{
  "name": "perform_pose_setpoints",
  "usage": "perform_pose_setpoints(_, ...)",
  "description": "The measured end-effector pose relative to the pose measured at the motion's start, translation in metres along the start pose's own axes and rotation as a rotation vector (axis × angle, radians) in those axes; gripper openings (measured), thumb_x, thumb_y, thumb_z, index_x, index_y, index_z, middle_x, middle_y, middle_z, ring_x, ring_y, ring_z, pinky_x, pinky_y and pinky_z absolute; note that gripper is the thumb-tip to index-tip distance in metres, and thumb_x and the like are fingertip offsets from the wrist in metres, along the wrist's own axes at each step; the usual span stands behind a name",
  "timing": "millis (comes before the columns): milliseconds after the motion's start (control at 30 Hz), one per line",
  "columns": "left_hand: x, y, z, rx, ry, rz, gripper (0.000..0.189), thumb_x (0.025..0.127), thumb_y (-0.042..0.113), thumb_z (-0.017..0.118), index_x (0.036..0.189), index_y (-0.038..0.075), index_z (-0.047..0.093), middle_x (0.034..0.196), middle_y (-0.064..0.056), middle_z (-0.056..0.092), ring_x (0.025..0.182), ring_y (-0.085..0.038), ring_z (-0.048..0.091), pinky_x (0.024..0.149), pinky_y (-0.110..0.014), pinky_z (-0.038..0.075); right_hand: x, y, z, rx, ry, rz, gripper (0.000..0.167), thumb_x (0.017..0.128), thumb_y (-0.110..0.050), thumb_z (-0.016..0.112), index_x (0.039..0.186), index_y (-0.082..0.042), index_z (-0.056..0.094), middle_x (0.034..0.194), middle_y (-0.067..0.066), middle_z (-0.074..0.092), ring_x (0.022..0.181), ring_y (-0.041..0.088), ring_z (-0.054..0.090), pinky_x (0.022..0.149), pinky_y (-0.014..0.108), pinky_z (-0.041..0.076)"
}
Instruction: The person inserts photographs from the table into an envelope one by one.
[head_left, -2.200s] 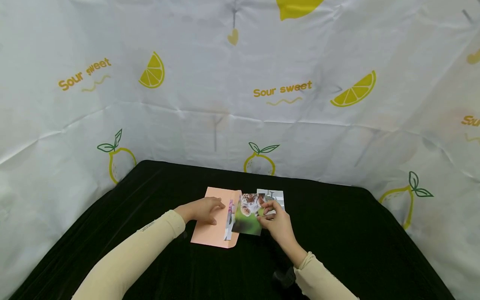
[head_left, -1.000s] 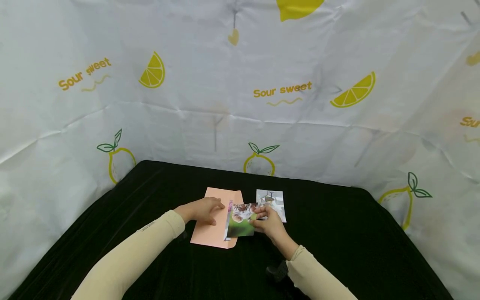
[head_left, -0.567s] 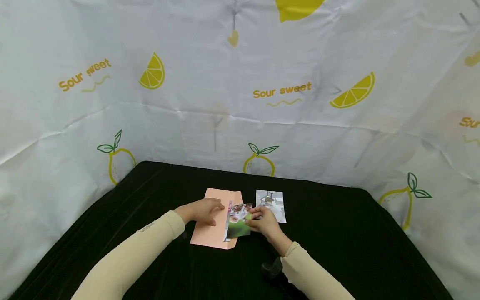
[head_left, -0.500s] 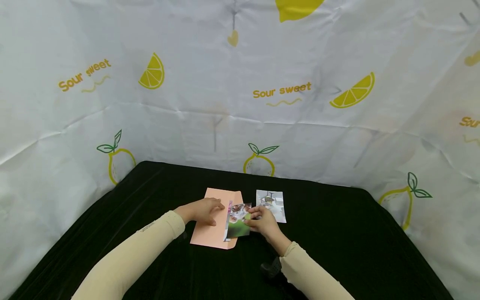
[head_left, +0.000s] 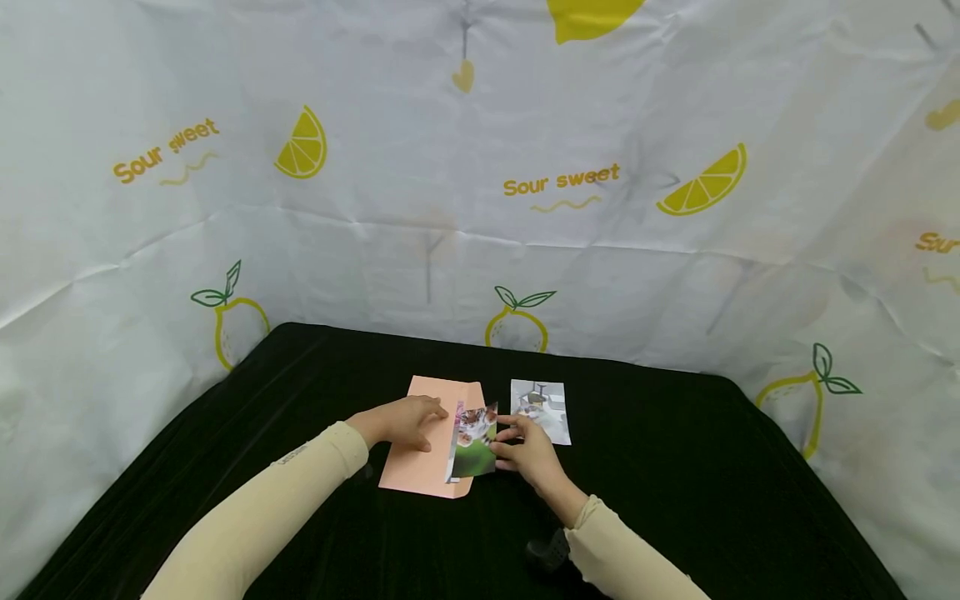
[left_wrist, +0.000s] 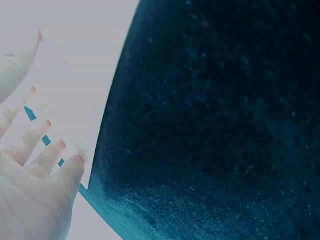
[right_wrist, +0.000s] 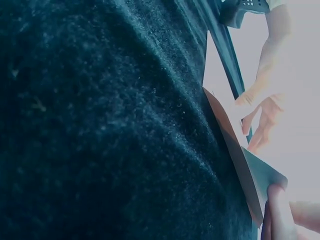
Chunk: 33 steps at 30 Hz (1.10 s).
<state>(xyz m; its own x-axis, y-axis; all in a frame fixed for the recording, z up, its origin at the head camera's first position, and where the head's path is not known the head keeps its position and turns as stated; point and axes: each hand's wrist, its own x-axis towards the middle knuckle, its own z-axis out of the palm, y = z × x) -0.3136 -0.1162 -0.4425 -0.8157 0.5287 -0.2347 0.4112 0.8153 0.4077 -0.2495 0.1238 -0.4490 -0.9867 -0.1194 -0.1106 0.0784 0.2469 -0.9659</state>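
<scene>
A pink envelope (head_left: 401, 477) lies on the dark cloth, its flap side to the right. On it rests my left hand (head_left: 401, 422), fingers spread and relaxed; the left wrist view shows that hand (left_wrist: 40, 185) on the pale envelope (left_wrist: 82, 75). At the envelope's right side my right hand (head_left: 534, 454) pinches the right edge of a tiger photo (head_left: 472, 457), which is slightly bowed. Behind this photo, another photo's left edge (head_left: 452, 454) shows as a narrow strip. In the right wrist view, the held photo (right_wrist: 262, 172) slants over the envelope flap (right_wrist: 225, 122).
Another photo (head_left: 553, 408), mostly grey and white, lies on the cloth just beyond the right hand. A black device (head_left: 549, 552) sits at the right wrist. The dark tablecloth (head_left: 675, 483) reaches back to a white lemon-print curtain (head_left: 405, 167).
My right hand has moved left with the tiger photo, bringing it over the envelope's flap side and uncovering the grey-white photo. Lately the tiger photo has bowed slightly. The left hand stays put.
</scene>
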Motion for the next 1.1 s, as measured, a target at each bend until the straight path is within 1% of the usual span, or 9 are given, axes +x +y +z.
perform_pose_setpoints(200,0.001,-0.001,0.001,-0.012,0.001,-0.006,0.056,0.083,0.022,0.077,0.134,0.013,0.057,0.153,-0.011,0.039,0.144,-0.031,0.031,0.118,-0.045,0.028,0.000,0.001,0.005,-0.029,0.000,-0.019,0.048,0.087,0.007,0.065,0.133,0.008,0.050,0.103,0.020,0.059,0.080,0.017,0.067,0.069,0.031,0.061)
perform_pose_setpoints(400,0.001,-0.001,0.002,-0.011,-0.004,-0.017,0.056,0.083,0.022,0.077,0.134,0.013,0.057,0.153,-0.010,0.039,0.144,-0.030,0.032,0.118,-0.044,0.029,0.005,0.002,0.010,-0.054,-0.004,-0.025,0.046,0.087,0.008,0.064,0.132,0.009,0.052,0.101,0.018,0.060,0.078,0.013,0.065,0.069,0.031,0.061)
perform_pose_setpoints(567,0.001,-0.001,0.002,0.000,0.000,-0.009,0.056,0.083,0.023,0.077,0.134,0.013,0.057,0.153,-0.011,0.039,0.143,-0.030,0.032,0.117,-0.044,0.030,0.010,0.001,0.014,-0.099,0.004,-0.001,0.046,0.088,0.006,0.064,0.132,0.007,0.053,0.098,0.015,0.064,0.075,0.009,0.064,0.068,0.029,0.060)
perform_pose_setpoints(733,0.001,-0.001,0.002,0.002,-0.003,-0.014,0.055,0.084,0.023,0.076,0.135,0.014,0.057,0.153,-0.010,0.038,0.144,-0.029,0.032,0.118,-0.043,0.029,0.013,-0.001,0.016,-0.128,0.002,0.022,0.044,0.089,0.007,0.062,0.133,0.007,0.053,0.092,0.012,0.065,0.077,0.009,0.064,0.067,0.028,0.060)
perform_pose_setpoints(867,0.000,0.000,0.001,0.000,-0.002,-0.006,0.055,0.084,0.023,0.076,0.134,0.013,0.057,0.153,-0.011,0.039,0.143,-0.030,0.032,0.117,-0.044,0.029,0.014,-0.002,0.017,-0.133,-0.001,0.032,0.043,0.089,0.009,0.060,0.132,0.008,0.052,0.087,0.013,0.064,0.076,0.010,0.065,0.066,0.027,0.060)
perform_pose_setpoints(1000,0.000,0.001,0.000,-0.003,-0.001,-0.008,0.055,0.084,0.023,0.077,0.134,0.013,0.057,0.152,-0.010,0.039,0.143,-0.029,0.032,0.117,-0.044,0.029,0.015,-0.003,0.018,-0.121,0.001,0.065,0.043,0.088,0.011,0.060,0.131,0.010,0.052,0.087,0.016,0.063,0.074,0.010,0.065,0.065,0.027,0.060)
perform_pose_setpoints(1100,0.000,0.001,0.000,-0.004,-0.002,-0.003,0.055,0.084,0.023,0.077,0.134,0.012,0.057,0.152,-0.012,0.039,0.143,-0.030,0.033,0.117,-0.045,0.029,0.016,-0.003,0.018,-0.114,0.004,0.087,0.043,0.087,0.012,0.061,0.130,0.010,0.054,0.085,0.014,0.065,0.071,0.010,0.065,0.064,0.027,0.060)
